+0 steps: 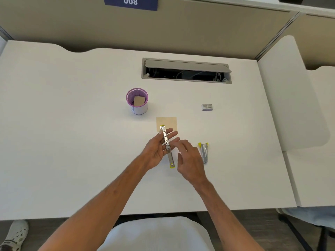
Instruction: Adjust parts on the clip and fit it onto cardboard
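Steel stapler (167,145) lies opened out, pinched in the left hand (155,151); right hand (188,160) hovers, fingers loosely spread — a light grip could let it slip.

Arms: bare to past the elbows, no sleeves in view
Hands: left hand (157,151) and right hand (190,161), no rings or gloves
Clothing: white garment (157,234) over the lap

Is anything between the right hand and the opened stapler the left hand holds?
Nothing visible. The right hand hovers just beside the opened stapler in the left hand, with only bare desk showing between them.
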Motion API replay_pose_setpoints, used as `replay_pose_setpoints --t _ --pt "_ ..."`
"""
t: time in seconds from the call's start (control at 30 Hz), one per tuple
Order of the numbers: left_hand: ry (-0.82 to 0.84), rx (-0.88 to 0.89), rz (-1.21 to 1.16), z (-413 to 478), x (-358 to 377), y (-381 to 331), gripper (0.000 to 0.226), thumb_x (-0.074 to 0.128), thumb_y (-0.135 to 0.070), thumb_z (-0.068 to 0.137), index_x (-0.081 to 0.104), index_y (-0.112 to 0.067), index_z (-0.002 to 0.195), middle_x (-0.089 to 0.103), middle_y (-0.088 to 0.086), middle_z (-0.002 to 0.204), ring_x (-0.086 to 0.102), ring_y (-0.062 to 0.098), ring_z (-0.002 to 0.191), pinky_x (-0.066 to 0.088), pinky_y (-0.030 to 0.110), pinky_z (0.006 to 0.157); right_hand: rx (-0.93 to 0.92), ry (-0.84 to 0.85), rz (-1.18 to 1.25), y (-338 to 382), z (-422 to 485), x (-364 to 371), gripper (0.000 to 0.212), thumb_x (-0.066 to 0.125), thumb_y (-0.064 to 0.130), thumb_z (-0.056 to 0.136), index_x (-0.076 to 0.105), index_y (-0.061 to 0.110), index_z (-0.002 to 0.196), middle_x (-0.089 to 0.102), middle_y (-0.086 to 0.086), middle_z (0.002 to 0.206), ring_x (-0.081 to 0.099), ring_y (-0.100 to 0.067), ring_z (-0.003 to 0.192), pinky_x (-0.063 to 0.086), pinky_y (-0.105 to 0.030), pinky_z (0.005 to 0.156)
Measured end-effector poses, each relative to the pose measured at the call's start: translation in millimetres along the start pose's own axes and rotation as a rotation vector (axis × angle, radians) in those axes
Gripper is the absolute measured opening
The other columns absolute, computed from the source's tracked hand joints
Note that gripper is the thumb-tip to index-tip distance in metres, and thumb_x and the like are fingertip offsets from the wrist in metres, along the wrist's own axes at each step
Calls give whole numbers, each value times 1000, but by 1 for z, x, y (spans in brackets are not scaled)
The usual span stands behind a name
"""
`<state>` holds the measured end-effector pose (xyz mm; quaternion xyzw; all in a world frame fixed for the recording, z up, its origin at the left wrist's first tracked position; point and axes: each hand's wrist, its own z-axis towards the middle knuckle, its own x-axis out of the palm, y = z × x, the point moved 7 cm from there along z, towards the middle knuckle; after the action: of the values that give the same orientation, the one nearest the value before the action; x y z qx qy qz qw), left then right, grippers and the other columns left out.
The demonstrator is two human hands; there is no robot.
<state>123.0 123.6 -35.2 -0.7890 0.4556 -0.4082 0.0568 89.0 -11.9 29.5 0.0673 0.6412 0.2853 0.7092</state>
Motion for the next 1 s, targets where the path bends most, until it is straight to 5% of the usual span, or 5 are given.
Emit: replay_pose_setpoints --t 0.2,0.43,0.6,0.7,1.0 --pt "-1 24 -45 4 1 -9 47 43 -37 118 56 -10 155 72 9 146 72 29 132 46 51 124 -163 152 -115 9 -5 18 58 66 3 81 57 24 134 58 1 135 63 -25 115 50 -38 82" --pt "-63 61 -133 1 -12 -18 46 46 -30 119 51 -4 156 73 13 144 75 32 126 61 45 105 -202 128 -31 13 9 11 41 63 19 92 63 30 131 56 10 137 61 -18 105 46 -37 80" --pt "-52 53 -8 -6 -13 -17 44 44 -34 119 57 -12 154 74 5 144 79 24 116 60 41 96 -84 35 169 14 19 1 32 70 25 97 69 30 129 63 15 129 65 -11 107 51 -35 80" --pt "-74 22 39 -7 -13 -11 42 47 -33 118 64 -11 150 78 9 133 75 30 110 52 50 116 18 -16 308 15 29 -2 19 71 38 100 72 33 119 67 20 115 65 -3 90 53 -37 80" --pt "-66 31 199 -23 0 -2 50 42 -51 117 72 -20 141 77 11 137 71 20 109 54 38 90 478 -97 454 1 44 7 35 69 71 91 73 39 104 70 19 98 65 -6 83 52 -30 68"
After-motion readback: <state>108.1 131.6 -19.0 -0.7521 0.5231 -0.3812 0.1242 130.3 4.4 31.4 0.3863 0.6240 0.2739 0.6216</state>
